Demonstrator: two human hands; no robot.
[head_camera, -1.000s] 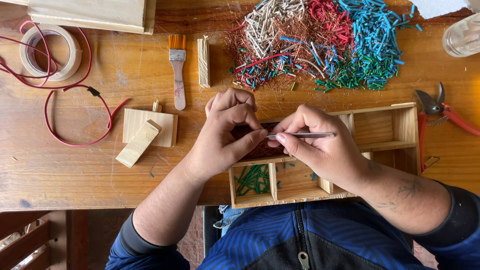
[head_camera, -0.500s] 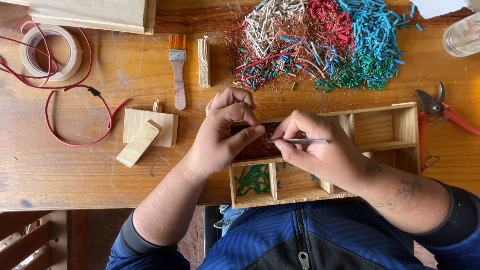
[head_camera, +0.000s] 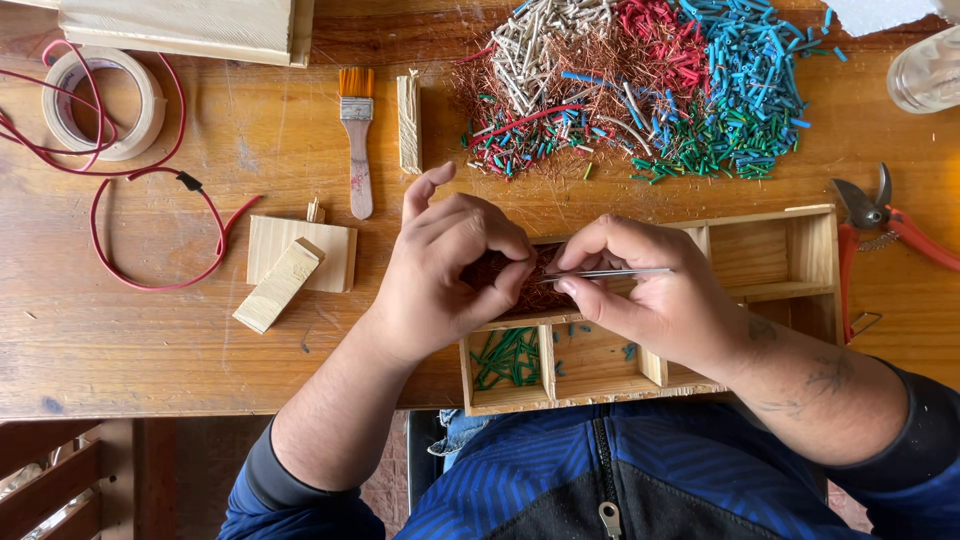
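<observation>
Head camera view, looking straight down at a wooden table (head_camera: 150, 330). A person's two hands meet over a wooden compartment tray (head_camera: 770, 260) at the table's near edge. The right hand (head_camera: 640, 300) pinches a pair of thin metal tweezers (head_camera: 610, 273), tips pointing left. The left hand (head_camera: 450, 275) has fingers curled closed, thumb and forefinger pinched on something small and reddish that the fingers mostly hide, just above a tray compartment holding copper-coloured strands. One near compartment holds a small heap of green wire pieces (head_camera: 508, 357); a few blue bits lie in the next, and the right-hand compartments look bare. Beyond the tray lies a large mixed pile of cut wire pieces (head_camera: 650, 85), white, red, blue and green with copper strands, so most of the sorting appears undone. Compared with a second ago, the tweezer tips have moved closer to the left fingertips; everything else lies unchanged.
</observation>
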